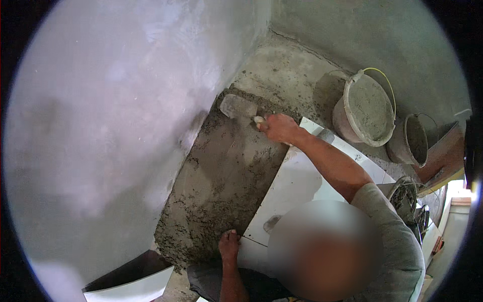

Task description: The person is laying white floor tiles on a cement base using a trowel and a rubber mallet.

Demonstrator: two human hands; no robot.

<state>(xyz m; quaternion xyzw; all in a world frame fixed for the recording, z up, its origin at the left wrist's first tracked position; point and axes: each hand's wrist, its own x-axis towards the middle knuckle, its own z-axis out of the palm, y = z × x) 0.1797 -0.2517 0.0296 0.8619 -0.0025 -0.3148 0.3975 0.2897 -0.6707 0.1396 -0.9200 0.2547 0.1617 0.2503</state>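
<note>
Right hand (279, 127) fingers closed around a trowel (239, 106) on wet mortar bed (221, 181) by the grey wall (100, 126); left hand (229, 245), seemingly spread, presses the white tile (297, 186) edge; 2 buckets (370, 108) behind.

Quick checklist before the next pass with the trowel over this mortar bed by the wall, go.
1. Trowel gripped: ok. The worker's trowel hand holds the trowel at the far corner of the mortar bed.
2. Bed surface even: not ok. It looks rough and lumpy, mostly along the near edge.
3. White tile clean: not ok. A grey smear sits near its near edge.
4. Mix on hand: ok. The large bucket holds grey mix.
5. Small bucket contents: cannot tell.
6. Other hand placed safely: ok. It rests at the bed's near edge, far from the blade.
</note>
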